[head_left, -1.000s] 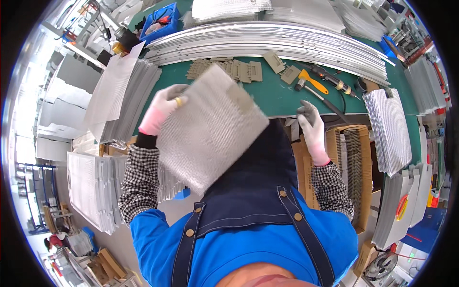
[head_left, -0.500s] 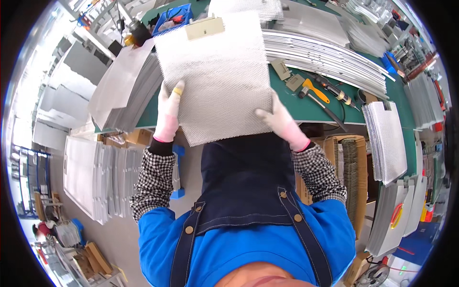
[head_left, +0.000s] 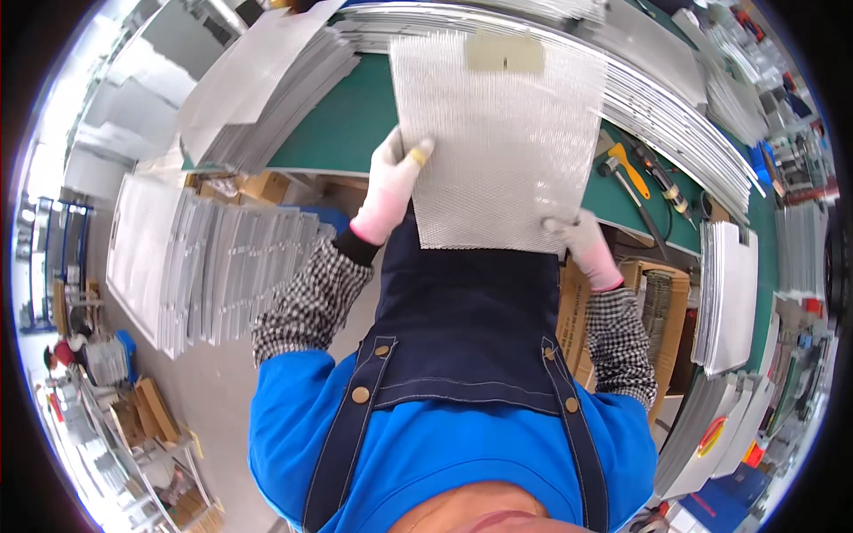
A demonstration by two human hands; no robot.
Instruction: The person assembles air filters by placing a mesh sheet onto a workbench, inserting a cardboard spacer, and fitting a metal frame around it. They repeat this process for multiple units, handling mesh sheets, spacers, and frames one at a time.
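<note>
Between my gloved hands I hold a silvery mesh panel (head_left: pixel 502 151) up over the front edge of the green workbench (head_left: pixel 338 124). A beige plastic clip (head_left: pixel 505 53) sits on its far edge. My left hand (head_left: pixel 397 178) grips the panel's left edge, thumb on the top face, a yellow band round the thumb. My right hand (head_left: pixel 582 242) closes on the lower right corner. The fingers under the panel are hidden. Right of the panel lie a hammer (head_left: pixel 629 188) with a dark handle, a yellow-handled tool (head_left: pixel 629 169) and a power screwdriver (head_left: pixel 668 186).
Long metal strips (head_left: pixel 684 133) run along the bench behind the panel. Stacked sheets (head_left: pixel 267 98) stand at its left, and a stack of mesh panels (head_left: pixel 729 293) hangs at its right edge. Below are a row of framed panels (head_left: pixel 204 262) and a cardboard box (head_left: pixel 671 311).
The view has turned, so the bench and stacks shift in the picture. The panel now appears further right and more squarely aligned. Both hands keep their hold on it.
</note>
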